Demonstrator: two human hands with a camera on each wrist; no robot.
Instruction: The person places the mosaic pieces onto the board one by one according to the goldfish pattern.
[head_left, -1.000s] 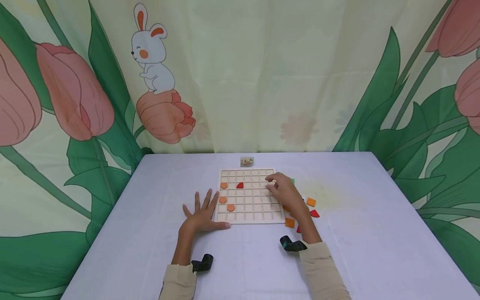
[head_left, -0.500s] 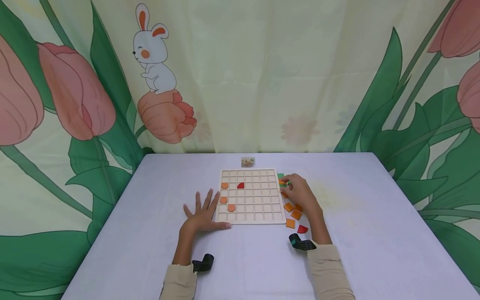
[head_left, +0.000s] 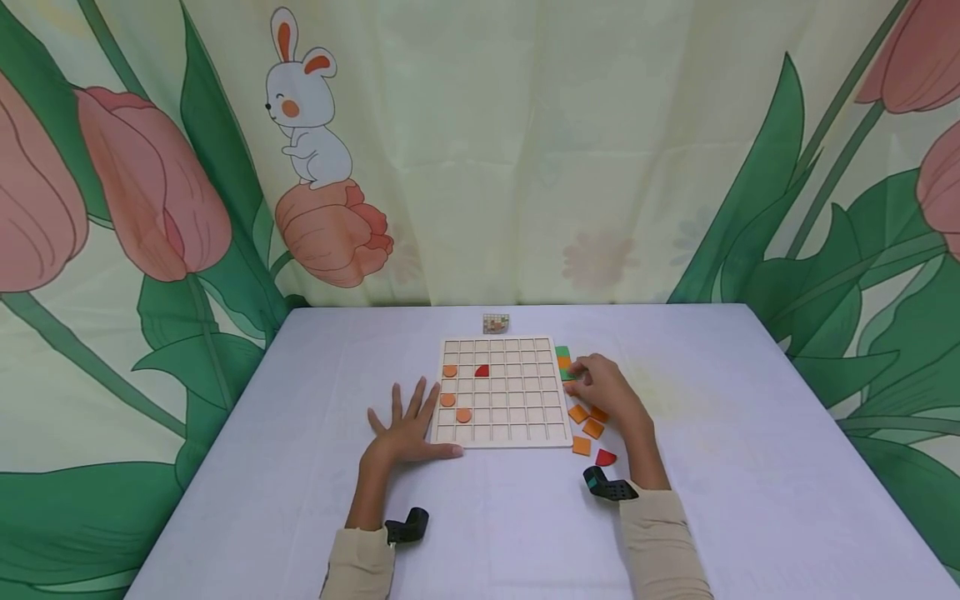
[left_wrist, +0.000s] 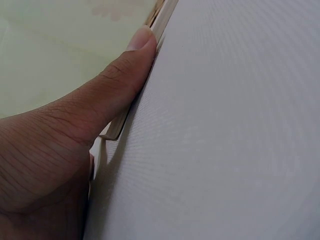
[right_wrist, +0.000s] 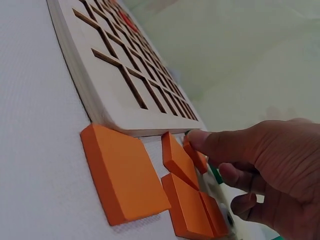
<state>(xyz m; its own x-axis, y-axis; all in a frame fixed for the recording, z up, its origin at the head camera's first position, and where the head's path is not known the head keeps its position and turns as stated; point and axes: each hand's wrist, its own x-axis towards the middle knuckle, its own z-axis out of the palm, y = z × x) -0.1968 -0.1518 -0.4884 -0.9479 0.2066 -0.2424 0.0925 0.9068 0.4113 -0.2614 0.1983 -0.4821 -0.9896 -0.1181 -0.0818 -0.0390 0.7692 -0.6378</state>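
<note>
Pale wooden grid board [head_left: 517, 392] on white cloth-covered tbl [head_left: 495, 525], printed cloth curtain [head_left: 480, 167] bhd. Small patterned item [head_left: 496, 323] bhd board. 3 orange round discs [head_left: 447, 400] on board's L side; red quarter-round piece [head_left: 482, 371] R of rearmost disc. L hand [head_left: 405, 435] at front-L corner; R hand [head_left: 606, 388] just R. Orange square tiles [head_left: 581, 446] R of board; 2nd red quarter-round piece [head_left: 605, 457] front-R of nearest tile. Green square pieces [head_left: 562, 351] nr rear-R edge.

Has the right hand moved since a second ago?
Yes: the right hand has moved rightward, from over the pale square wooden grid board to beside its right edge.
</note>
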